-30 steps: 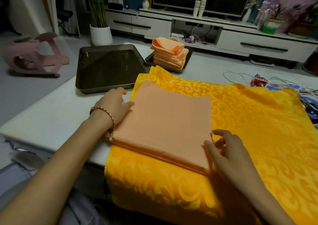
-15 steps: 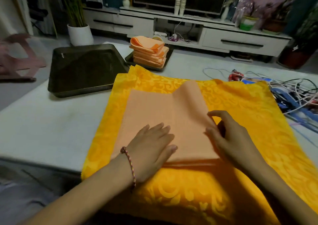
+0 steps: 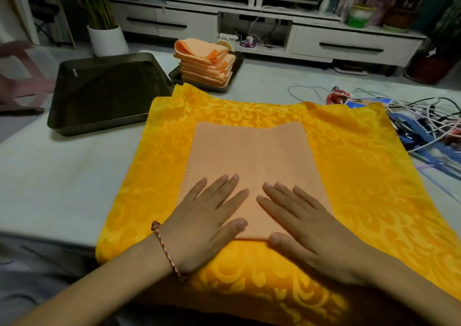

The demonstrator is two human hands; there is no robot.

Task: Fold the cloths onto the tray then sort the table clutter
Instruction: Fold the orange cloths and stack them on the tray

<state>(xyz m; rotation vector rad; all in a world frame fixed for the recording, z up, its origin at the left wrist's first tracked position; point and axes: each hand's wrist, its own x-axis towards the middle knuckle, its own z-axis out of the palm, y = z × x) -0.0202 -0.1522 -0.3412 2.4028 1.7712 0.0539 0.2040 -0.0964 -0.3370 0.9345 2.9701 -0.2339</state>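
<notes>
Pressing left hand [image 3: 209,216] and right hand [image 3: 299,223] flat, fingers spread, on the peach cloth [image 3: 252,151] by the table's [image 3: 62,188] front edge so the crease holds; tray [image 3: 176,76] stack [image 3: 207,63] next, probably.

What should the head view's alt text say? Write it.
The left hand and right hand press flat on a folded peach cloth lying on a yellow towel. Also on the table: a dark tray, a stack of folded cloths and tangled cables.
</notes>
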